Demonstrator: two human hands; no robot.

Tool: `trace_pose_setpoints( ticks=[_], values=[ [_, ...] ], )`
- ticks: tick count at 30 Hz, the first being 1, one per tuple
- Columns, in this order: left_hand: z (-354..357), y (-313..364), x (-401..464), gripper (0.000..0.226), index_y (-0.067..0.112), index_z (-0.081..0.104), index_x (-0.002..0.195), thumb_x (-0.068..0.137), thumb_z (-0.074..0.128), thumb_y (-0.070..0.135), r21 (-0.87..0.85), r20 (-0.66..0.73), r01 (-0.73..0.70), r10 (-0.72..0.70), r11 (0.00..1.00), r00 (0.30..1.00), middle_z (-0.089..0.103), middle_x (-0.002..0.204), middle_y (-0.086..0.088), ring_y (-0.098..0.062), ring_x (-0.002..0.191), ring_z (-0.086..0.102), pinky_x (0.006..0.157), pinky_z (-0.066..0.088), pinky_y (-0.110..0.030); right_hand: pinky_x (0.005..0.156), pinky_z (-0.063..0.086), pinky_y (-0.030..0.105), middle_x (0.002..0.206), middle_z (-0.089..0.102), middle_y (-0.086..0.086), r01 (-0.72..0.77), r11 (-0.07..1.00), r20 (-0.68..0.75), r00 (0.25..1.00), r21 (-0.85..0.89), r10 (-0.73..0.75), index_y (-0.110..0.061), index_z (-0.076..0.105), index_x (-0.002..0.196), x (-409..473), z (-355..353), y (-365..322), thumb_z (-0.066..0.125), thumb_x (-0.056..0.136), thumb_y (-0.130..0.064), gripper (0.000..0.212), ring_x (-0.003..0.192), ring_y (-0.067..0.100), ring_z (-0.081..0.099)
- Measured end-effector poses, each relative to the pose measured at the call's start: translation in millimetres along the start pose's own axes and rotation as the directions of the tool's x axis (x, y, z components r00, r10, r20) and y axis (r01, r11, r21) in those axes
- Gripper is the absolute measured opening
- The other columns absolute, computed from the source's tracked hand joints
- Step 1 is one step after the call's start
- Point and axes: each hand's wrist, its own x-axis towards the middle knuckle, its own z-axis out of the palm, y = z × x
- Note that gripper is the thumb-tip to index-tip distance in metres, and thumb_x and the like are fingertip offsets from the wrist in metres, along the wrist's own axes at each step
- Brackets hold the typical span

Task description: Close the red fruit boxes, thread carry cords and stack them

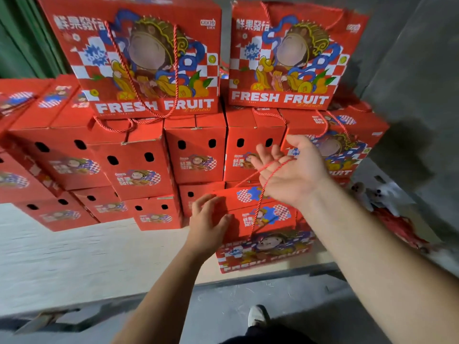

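Head view is looking down past my white shoe point(257, 316) on the grey floor point(285, 294), and beyond it both my forearms are reaching forward. My left hand point(207, 225) is pressing against the left side of the red fruit box point(265, 234) I am working on, fingers loosely bent around its upper left corner, thumb lying on the near face; I am not pinching anything with it. That box is sitting at the near edge of the pale platform point(74, 249), just in front of the stack, its printed "FRESH FRUIT" face turned toward me and blurred. My right hand point(293, 173) is hovering above the box, palm up and fingers spread, not closing. The red carry cord point(259, 198) is running up from the box top, lying across my palm and over my fingers, pulled taut. Behind the box, closed red fruit boxes point(139, 167) are standing in rows and layers on the platform, their end faces with two dark oval holes turned my way. On top of those rows two big boxes are standing upright, the left top box point(154, 58) and the right top box point(293, 55), each with a red cord handle hanging over its front. To the far right, near the grey wall point(409, 83), something white and fluffy point(382, 194) is lying; I cannot tell what it is.
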Motion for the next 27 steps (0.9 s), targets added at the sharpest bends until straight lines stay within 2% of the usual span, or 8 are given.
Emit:
trace_pose_setpoints(
  ticks=[3,6,8,10,12,15,21,27],
  values=[
    [17.8,-12.5,-4.1,0.075,0.017,0.035,0.159,0.096,0.075,0.022,-0.111,0.004,0.104,-0.104,0.988,0.995,0.036,0.147,-0.004,-0.016,0.138,0.039,0.120,0.031,-0.035,0.103,0.039,0.037,0.125,0.072,0.013,-0.053,0.898,-0.038,0.998,-0.437,0.041,-0.010,0.065,0.106,15.2,-30.7,-14.6,0.049,0.100,-0.051,0.044,0.117,0.025,0.063],
    [36.4,-18.7,-14.5,0.085,0.016,0.016,0.165,0.099,0.069,0.013,-0.333,0.063,0.263,-0.257,0.906,0.964,0.028,0.157,-0.011,-0.027,0.145,0.039,0.122,0.036,-0.048,0.094,0.048,0.040,0.115,0.075,0.017,-0.264,0.429,-0.228,0.964,-0.864,0.135,-0.007,0.065,0.113,15.1,-96.1,-26.2,0.042,0.099,-0.068,0.067,0.103,0.027,0.069],
    [45.0,-24.6,-23.9,0.083,0.018,0.011,0.166,0.103,0.065,0.027,-0.445,0.092,0.359,-0.356,0.820,0.930,0.027,0.164,-0.014,-0.025,0.149,0.037,0.119,0.038,-0.044,0.077,0.055,0.039,0.097,0.077,0.017,-0.286,0.144,-0.302,0.948,-0.947,-0.100,-0.007,0.068,0.098,17.5,-144.2,-33.2,0.047,0.100,-0.065,0.062,0.085,0.029,0.072],
    [51.1,-26.6,-34.9,0.064,0.031,0.027,0.163,0.106,0.052,0.048,-0.529,0.178,0.376,-0.334,0.761,0.926,0.041,0.163,-0.002,-0.010,0.141,0.049,0.108,0.046,-0.029,0.078,0.053,0.040,0.088,0.075,0.013,-0.290,0.059,-0.287,0.861,-0.955,-0.419,-0.006,0.063,0.082,23.2,-184.3,-29.5,0.050,0.101,-0.054,0.053,0.085,0.032,0.070],
    [58.8,-23.7,-43.1,0.056,0.040,0.042,0.154,0.105,0.040,0.065,-0.620,0.307,0.374,-0.226,0.689,0.925,0.058,0.152,0.004,-0.010,0.131,0.062,0.099,0.055,-0.028,0.087,0.051,0.042,0.098,0.064,0.006,-0.259,0.242,-0.348,0.802,-0.935,-0.485,-0.017,0.057,0.091,28.0,-210.6,-10.0,0.056,0.098,-0.054,0.038,0.098,0.028,0.061],
    [70.1,-7.5,-41.8,0.054,0.031,0.043,0.152,0.107,0.044,0.061,-0.727,0.370,0.476,-0.301,0.496,0.879,0.068,0.140,-0.011,-0.036,0.122,0.069,0.091,0.062,-0.049,0.096,0.053,0.041,0.114,0.068,0.000,-0.272,0.494,-0.441,0.857,-0.826,-0.266,-0.024,0.063,0.110,31.9,-231.3,16.3,0.062,0.094,-0.058,0.037,0.105,0.021,0.064],
    [84.2,25.2,-34.3,0.034,0.033,0.049,0.137,0.104,0.059,0.029,-0.704,0.302,0.481,-0.393,0.523,0.869,0.073,0.126,-0.012,-0.030,0.108,0.074,0.073,0.064,-0.045,0.063,0.047,0.025,0.093,0.078,-0.003,-0.148,0.488,-0.379,0.826,-0.860,-0.417,-0.024,0.072,0.086,-2.4,-258.0,-5.5,0.071,0.093,-0.037,0.014,0.081,0.011,0.069],
    [103.6,102.0,-41.6,0.030,0.041,0.050,0.118,0.099,0.063,0.023,-0.760,0.263,0.407,-0.333,0.507,0.905,0.080,0.093,0.000,-0.021,0.080,0.079,0.059,0.060,-0.036,0.074,0.060,0.038,0.080,0.077,-0.008,0.022,0.382,-0.244,0.736,-0.924,-0.631,-0.028,0.075,0.092,-51.7,-252.2,-87.5,0.068,0.073,-0.061,0.039,0.077,0.016,0.073]
  ],
)
